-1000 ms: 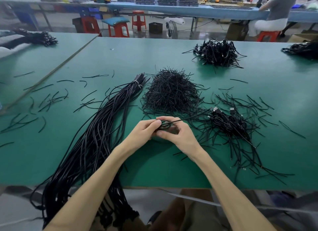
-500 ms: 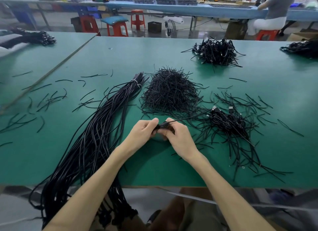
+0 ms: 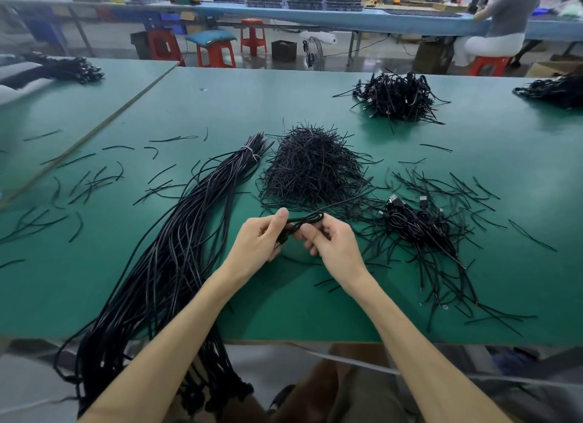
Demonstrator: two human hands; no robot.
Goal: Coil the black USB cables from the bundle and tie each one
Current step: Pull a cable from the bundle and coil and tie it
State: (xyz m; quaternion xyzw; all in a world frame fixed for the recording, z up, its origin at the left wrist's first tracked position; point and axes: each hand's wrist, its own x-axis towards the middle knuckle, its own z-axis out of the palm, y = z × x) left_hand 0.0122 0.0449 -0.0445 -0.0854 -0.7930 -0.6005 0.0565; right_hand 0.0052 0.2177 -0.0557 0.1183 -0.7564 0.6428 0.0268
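- Since half a second ago the two hands sit slightly apart instead of pressed together; the small coil (image 3: 304, 221) between them now shows as an open flattened loop, where before it was a tight dark knot hidden by the fingertips.
- Left hand (image 3: 257, 238): fingers pinched on the near end of the coil, thumb up.
- Right hand (image 3: 331, 242): fingers closed on the far end of the coil, a thin strand trailing off toward the tie heap (image 3: 312, 170).
- Judgement: coil formed, tie wrap in progress, not yet finished.
- Cable bundle (image 3: 176, 242), banded at its far tip, lies left of the hands and drapes over the bench (image 3: 315, 309) edge.
- Finished coils (image 3: 419, 227) lie right of the hands; a further pile (image 3: 399, 96) sits well beyond.
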